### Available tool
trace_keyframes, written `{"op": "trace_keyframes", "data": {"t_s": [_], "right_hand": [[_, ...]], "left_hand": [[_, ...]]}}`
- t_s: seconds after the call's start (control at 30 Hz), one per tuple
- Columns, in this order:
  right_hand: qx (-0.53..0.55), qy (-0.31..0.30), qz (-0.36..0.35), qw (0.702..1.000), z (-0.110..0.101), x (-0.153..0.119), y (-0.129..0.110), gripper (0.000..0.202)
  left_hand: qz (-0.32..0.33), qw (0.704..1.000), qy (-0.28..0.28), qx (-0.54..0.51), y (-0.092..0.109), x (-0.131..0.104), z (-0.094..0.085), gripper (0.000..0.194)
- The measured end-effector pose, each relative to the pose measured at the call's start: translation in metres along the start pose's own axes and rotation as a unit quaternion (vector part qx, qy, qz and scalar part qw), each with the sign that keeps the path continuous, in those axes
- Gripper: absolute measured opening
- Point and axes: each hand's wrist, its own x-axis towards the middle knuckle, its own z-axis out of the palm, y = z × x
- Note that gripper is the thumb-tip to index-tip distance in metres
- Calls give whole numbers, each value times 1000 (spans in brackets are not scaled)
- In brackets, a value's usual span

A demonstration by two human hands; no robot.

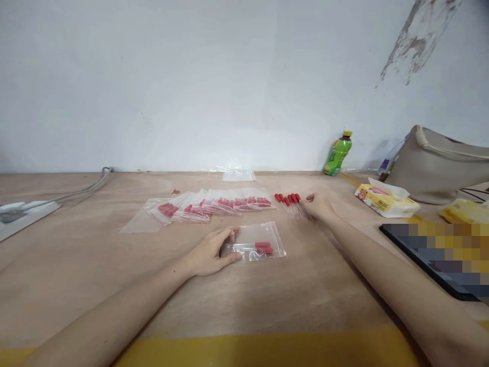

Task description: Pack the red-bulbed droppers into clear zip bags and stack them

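My left hand (214, 252) grips the left end of a clear zip bag (277, 234), thumb on the near side and fingers on the far side. Inside that bag lie two droppers (263, 247) with red rubber bulbs, side by side, bulbs to the right. Beyond it and to the right, my right hand (318, 205) is closed in a pinch at the edge of a small group of loose red-bulbed droppers (292, 201). Whatever is between its fingertips is hidden. Behind the left hand spreads an overlapping row of bags with red-bulbed droppers (217, 203).
An unfilled-looking bag (141, 219) lies at the row's left end, and more clear bags (239, 176) lie by the wall. On the right are a green bottle (338, 154), a tissue pack (387, 199), a grey bag (431, 163) and a dark-edged tablet-like slab (420, 262). A cable (84, 188) runs left.
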Motion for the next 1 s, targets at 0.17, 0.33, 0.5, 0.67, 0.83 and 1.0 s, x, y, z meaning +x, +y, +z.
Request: {"op": "trace_keyframes", "data": {"t_s": [0.17,0.33,0.5,0.67,0.83,1.0], "right_hand": [[10,-59,4,998,9,16,-7,29],[19,-67,-37,997,1,14,-17,19],[128,-11,-81,988,-9,-7,-19,57],[445,-39,-57,893,4,-62,-20,51],[577,-106,-3,810,18,-102,-26,36],[587,-204,2,783,20,-107,-23,26]], "left_hand": [[2,1000,-4,-11,2,1,-1,21],[-4,1000,-8,1,-1,-1,0,22],[8,999,-15,30,-4,-2,1,39],[-2,999,-18,51,-3,-2,0,48],[-3,998,-18,53,-2,-2,0,49],[-3,999,-19,50,-2,-2,0,50]]}}
